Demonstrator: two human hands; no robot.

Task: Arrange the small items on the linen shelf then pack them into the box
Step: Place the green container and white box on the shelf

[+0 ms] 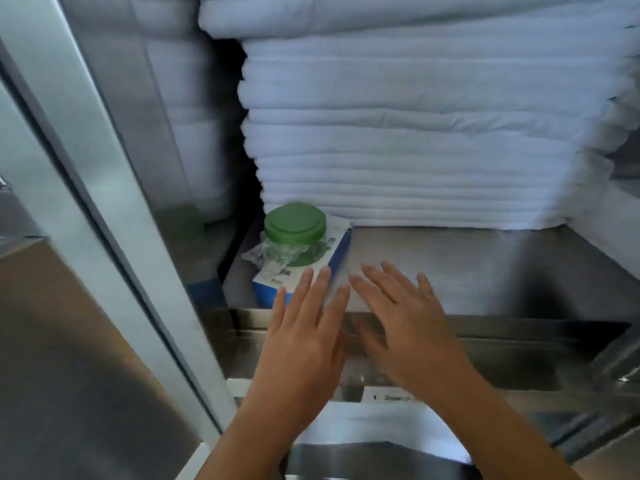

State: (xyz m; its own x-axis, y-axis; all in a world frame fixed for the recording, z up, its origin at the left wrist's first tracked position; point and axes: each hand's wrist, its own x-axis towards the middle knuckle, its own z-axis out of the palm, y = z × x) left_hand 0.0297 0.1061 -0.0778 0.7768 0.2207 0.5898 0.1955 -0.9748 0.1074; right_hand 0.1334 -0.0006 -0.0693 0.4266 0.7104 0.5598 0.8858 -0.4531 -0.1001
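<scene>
A clear jar with a green lid [295,225], wrapped in plastic film, stands on a blue and white box [337,252] at the left of the steel shelf [467,268]. My left hand [304,327] reaches out flat, fingers straight, its fingertips over the near end of the box. Beside it, my right hand [401,317] is spread flat above the shelf's front edge, holding nothing. The near part of the box is hidden by my left hand.
A tall stack of folded white towels [415,150] fills the back of the shelf. A steel door frame [104,202] runs down the left. White linen [374,427] lies on a lower level beneath my forearms. Bare steel shelf extends to the right.
</scene>
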